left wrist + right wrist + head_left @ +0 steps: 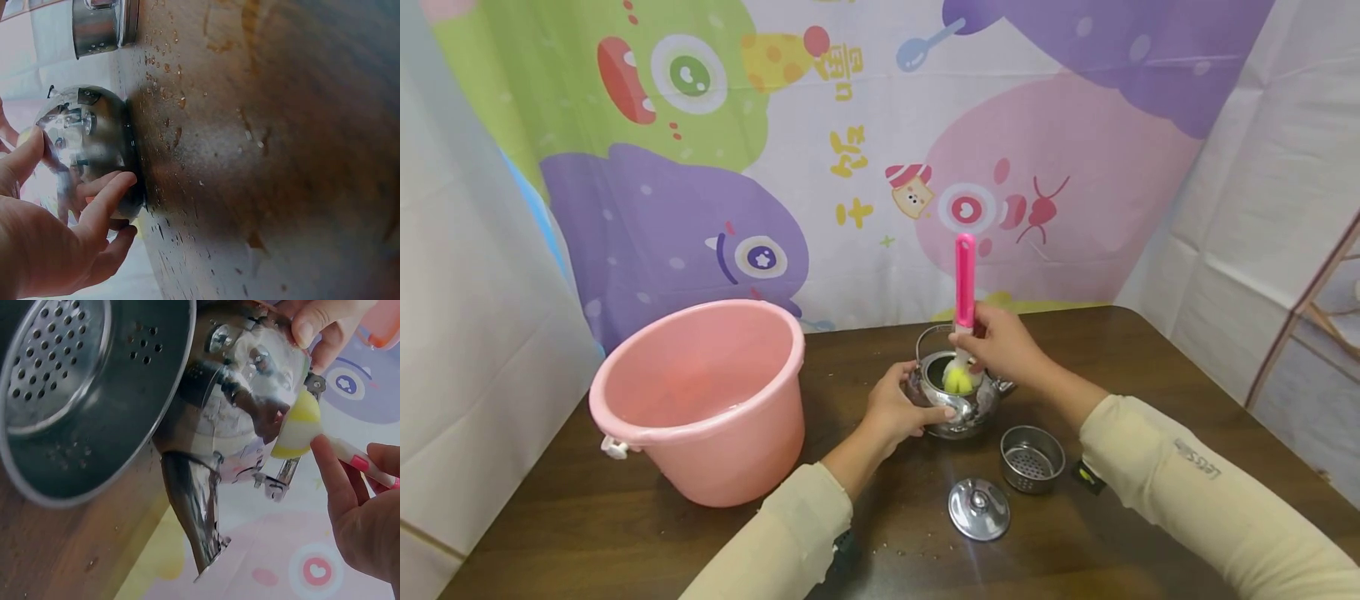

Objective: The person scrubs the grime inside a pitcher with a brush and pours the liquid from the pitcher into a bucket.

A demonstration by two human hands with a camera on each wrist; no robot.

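Note:
A shiny steel teapot [976, 414] stands on the table with its lid off and its handle raised. My left hand [893, 407] holds its body from the left, thumb at the front and fingers around the side, as the left wrist view [94, 144] also shows. My right hand [1006, 342] grips a sponge brush with a pink handle [965, 287]. The brush points down, its yellow and white sponge head [300, 428] at the teapot's mouth; how far it reaches inside is hidden. The spout [190, 506] points to the right.
A steel strainer basket [1032, 458] stands to the right front of the teapot, and a steel lid [979, 510] lies nearer. A large pink bucket [730, 467] is at the left. Water drops [178, 134] dot the brown table [880, 508]. A patterned cloth [865, 275] hangs behind.

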